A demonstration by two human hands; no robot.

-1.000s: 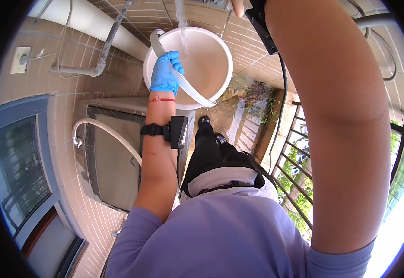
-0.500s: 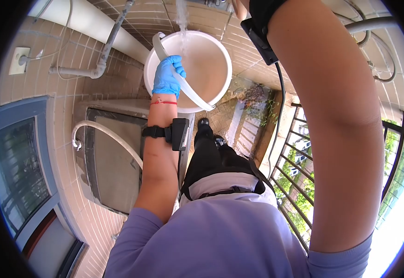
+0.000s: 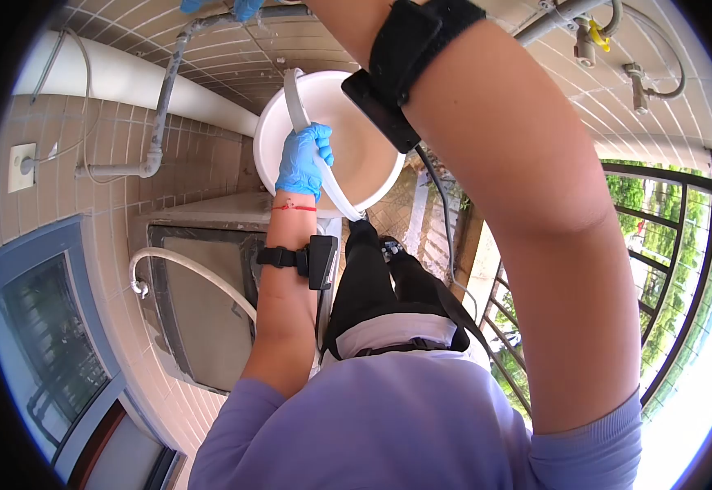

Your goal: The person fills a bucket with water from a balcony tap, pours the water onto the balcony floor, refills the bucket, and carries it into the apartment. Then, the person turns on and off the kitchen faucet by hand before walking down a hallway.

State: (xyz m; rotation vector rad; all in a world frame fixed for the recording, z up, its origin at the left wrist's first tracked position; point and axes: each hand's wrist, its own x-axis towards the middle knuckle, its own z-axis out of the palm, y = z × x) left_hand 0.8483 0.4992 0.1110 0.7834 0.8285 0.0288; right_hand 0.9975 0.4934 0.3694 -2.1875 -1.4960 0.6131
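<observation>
A white bucket (image 3: 270, 147) with brownish contents stands at the top centre, partly covered by my right forearm and its black strapped device. My left hand (image 3: 300, 159), in a blue glove, is closed around the bucket's white handle (image 3: 338, 193), which lies across the left side of the opening. Only blue-gloved fingertips of my right hand (image 3: 245, 8) show at the top edge, near a grey pipe (image 3: 168, 90). Whether they hold anything is cut off.
A dusty grey panelled unit (image 3: 209, 286) with a pale hose (image 3: 200, 273) is left of my left arm. Valves (image 3: 584, 51) are on the wall at upper right. A black railing (image 3: 658, 261) runs along the right. My legs are below the bucket.
My right arm has swung left across the top, and its gloved fingertips have come into view. The water stream falling into the bucket no longer shows. My left hand still grips the handle.
</observation>
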